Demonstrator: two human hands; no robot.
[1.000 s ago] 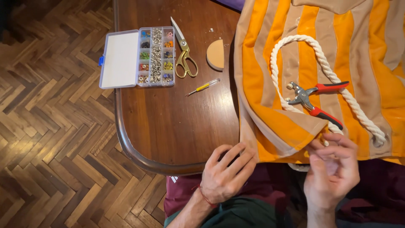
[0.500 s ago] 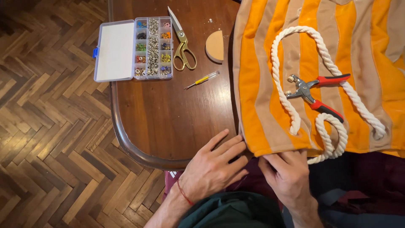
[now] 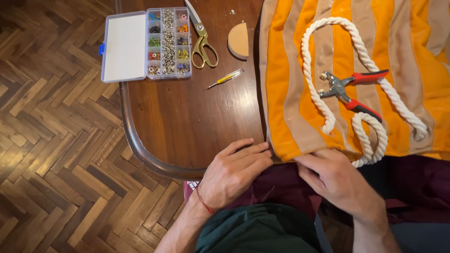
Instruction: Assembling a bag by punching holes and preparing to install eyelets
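Note:
An orange and tan striped fabric (image 3: 286, 93) covers the right part of a dark wooden table (image 3: 187, 126). My left hand (image 3: 234, 171) lies flat at the table's near edge, fingertips touching the fabric's near left corner. My right hand (image 3: 335, 178) has its fingers curled on the fabric's near hem, just right of the left hand. A thick white twisted rope (image 3: 361, 47) loops over the fabric. Red-handled pliers (image 3: 351, 89) rest on it, inside the loop.
At the far end of the table sit an open clear box of small coloured metal bits (image 3: 166, 42), gold scissors (image 3: 201, 40), a half-round tan piece (image 3: 239, 41) and a small yellow-handled tool (image 3: 227, 78). Herringbone parquet floor (image 3: 51, 154) lies to the left.
My right hand moved left along the near hem toward my left hand. The rope's lower end, hidden a second ago, now lies coiled on the fabric.

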